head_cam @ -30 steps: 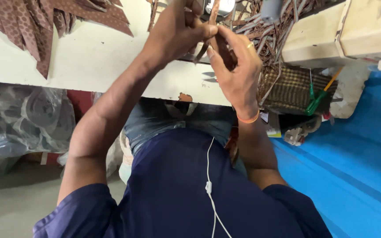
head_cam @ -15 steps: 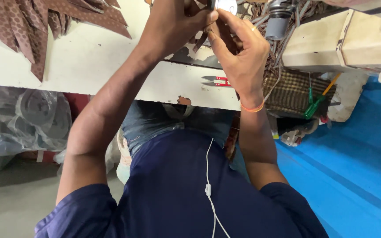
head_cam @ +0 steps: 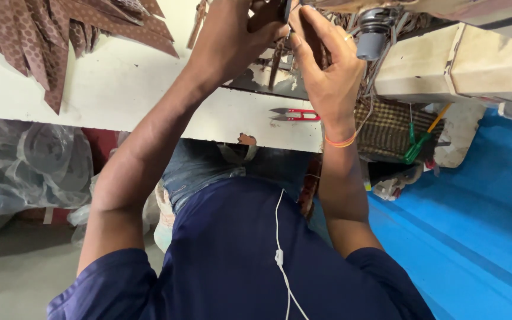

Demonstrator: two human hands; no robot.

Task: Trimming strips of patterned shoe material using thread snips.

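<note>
Both my arms reach over the white table (head_cam: 120, 101) to a cream sewing machine (head_cam: 445, 59). My left hand (head_cam: 232, 41) and my right hand (head_cam: 327, 71) meet at the machine's needle area, at the top edge of the view. Between them hangs a narrow brown strip (head_cam: 275, 59), pinched by fingers of both hands. The fingertips are partly cut off by the frame. My right wrist wears an orange band, and a ring sits on one finger. Red thread snips (head_cam: 294, 114) lie on the table just below my right hand.
Several brown patterned cut pieces (head_cam: 37, 35) lie spread at the table's far left. A woven basket (head_cam: 386, 127) with green-handled tools hangs beside the table. A blue surface (head_cam: 475, 219) is at the right, and plastic bags (head_cam: 25, 166) sit under the table at left.
My hands have shifted upward in the view toward the machine, still together on the strip. The red snips have come fully into sight on the table.
</note>
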